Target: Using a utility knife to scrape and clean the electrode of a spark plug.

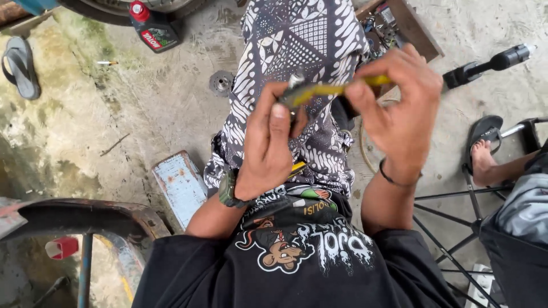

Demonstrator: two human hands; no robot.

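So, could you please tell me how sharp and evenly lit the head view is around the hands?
In the head view, light is soft and even, with no hard shadows or glare; the left hand and right hand look slightly motion-blurred around the yellow tool; the floor bends a little toward the frame edges.

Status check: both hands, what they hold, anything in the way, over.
Left hand and right hand both grip yellow-handled tool. Held above patterned cloth. Nothing blocking.
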